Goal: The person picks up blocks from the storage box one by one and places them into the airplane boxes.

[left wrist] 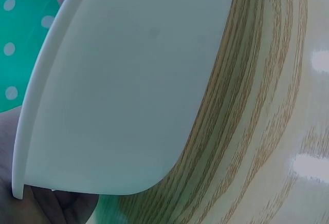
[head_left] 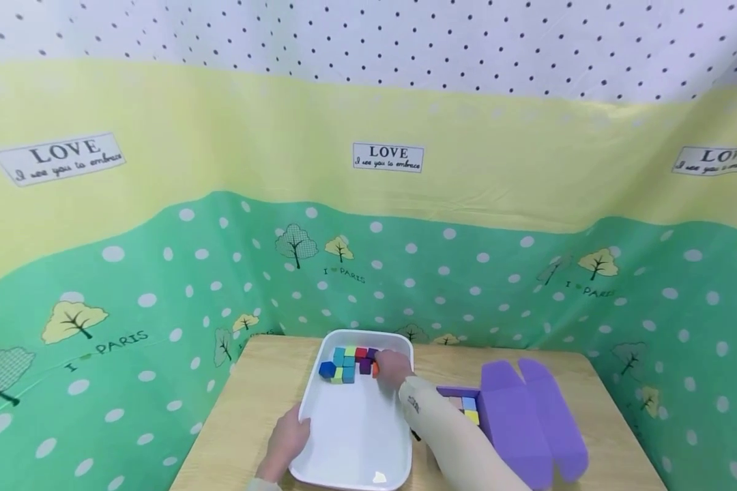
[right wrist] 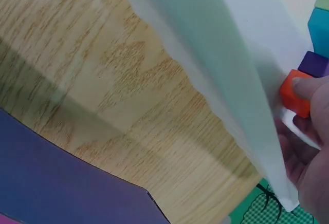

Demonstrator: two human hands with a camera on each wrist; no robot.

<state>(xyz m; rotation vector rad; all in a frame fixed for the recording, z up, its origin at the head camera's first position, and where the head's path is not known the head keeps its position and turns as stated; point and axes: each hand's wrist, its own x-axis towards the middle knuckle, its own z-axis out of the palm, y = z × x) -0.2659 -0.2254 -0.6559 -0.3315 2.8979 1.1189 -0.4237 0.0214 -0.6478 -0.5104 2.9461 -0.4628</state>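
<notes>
A white tray (head_left: 356, 429) lies on the wooden table, colored blocks grouped at its far end. My left hand (head_left: 290, 436) grips its left rim; in the left wrist view, the tray's outer wall (left wrist: 123, 90) hides part of that hand. Over the tray's far right corner, my right hand (head_left: 394, 369) pinches an orange block (right wrist: 294, 93) between thumb and fingers. Beside the orange block are purple blocks (head_left: 365, 367) and a red block (head_left: 361, 352). Teal blocks (head_left: 348, 374), yellow-green ones and a dark blue block (head_left: 327, 369) sit to the left.
Right of the tray stands an open purple box (head_left: 516, 416) with several blocks (head_left: 470, 404) inside, partly covered by my right sleeve (head_left: 448, 429). A patterned curtain (head_left: 393, 273) hangs behind the table (head_left: 258, 382) and along both sides.
</notes>
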